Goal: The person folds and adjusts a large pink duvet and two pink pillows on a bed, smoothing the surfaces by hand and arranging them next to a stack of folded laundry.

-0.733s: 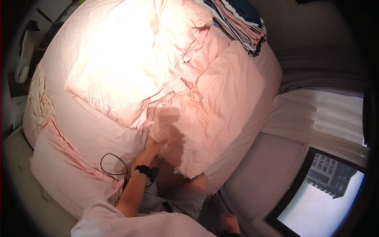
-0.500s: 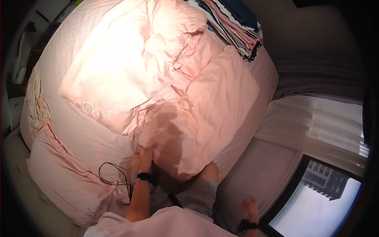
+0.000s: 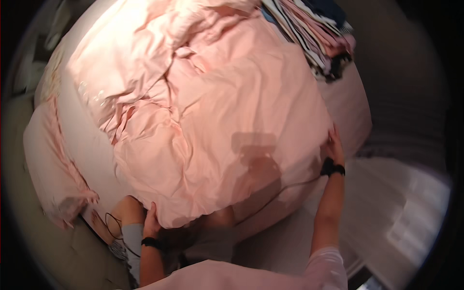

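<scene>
A large, rumpled pink duvet (image 3: 261,101) covers much of the bed, with its near edge lifted toward me. My left hand (image 3: 152,221) grips that edge at the near left corner, thumb on top and the other fingers mostly hidden. Out to the right, my right hand (image 3: 332,145) is closed on the duvet's right edge, though part of its grip is in shadow. Both wrists wear a black band. Pale embroidery shows on the duvet's left part.
A pink pillow (image 3: 46,159) lies at the left side of the bed. Folded clothes (image 3: 314,36) are stacked at the far right. A dark cable (image 3: 113,224) loops beside my left knee. Sheer curtains (image 3: 401,208) hang at the right.
My right hand has come up from low on the right and taken the duvet's right edge. The left hand has moved left and nearer with the duvet, which now spreads wider. The view has shifted.
</scene>
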`<state>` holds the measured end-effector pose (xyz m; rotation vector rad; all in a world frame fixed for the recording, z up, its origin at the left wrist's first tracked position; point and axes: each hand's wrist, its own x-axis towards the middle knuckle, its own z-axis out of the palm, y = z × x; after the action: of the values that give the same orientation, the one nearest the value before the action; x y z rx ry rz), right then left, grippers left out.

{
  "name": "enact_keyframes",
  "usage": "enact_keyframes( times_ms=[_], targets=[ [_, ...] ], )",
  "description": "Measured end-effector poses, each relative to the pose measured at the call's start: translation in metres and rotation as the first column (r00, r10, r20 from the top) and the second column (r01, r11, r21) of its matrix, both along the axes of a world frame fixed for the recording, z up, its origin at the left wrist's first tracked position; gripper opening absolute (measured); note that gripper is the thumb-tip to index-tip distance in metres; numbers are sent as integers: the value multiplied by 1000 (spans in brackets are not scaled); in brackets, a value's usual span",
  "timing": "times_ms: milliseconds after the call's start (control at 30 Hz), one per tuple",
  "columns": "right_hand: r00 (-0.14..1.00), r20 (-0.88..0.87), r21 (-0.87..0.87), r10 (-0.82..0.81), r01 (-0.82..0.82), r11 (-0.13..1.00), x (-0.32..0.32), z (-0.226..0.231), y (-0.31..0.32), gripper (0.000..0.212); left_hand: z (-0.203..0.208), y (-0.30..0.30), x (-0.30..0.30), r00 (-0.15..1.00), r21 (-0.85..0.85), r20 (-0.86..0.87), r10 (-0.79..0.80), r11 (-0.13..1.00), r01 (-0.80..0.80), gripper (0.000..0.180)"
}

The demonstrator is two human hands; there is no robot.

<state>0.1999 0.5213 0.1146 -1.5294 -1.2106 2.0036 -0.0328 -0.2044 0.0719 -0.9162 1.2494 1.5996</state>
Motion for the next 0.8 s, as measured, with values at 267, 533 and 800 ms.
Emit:
enact_keyframes(
  times_ms=[267,533,800],
  targets=[
    [954,-51,-200,296,-300,933,57,-38,87,66,15,20,43,989,-108,-138,44,992,-59,68],
    [888,273,-115,371,-352,929,13,-20,59,71,18,70,50,813,-470,-294,-503,817,335,67],
    [918,277,16,284,-300,954,7,22,54,63,79,91,30,936,-187,-309,-168,976,114,65]
  ],
)
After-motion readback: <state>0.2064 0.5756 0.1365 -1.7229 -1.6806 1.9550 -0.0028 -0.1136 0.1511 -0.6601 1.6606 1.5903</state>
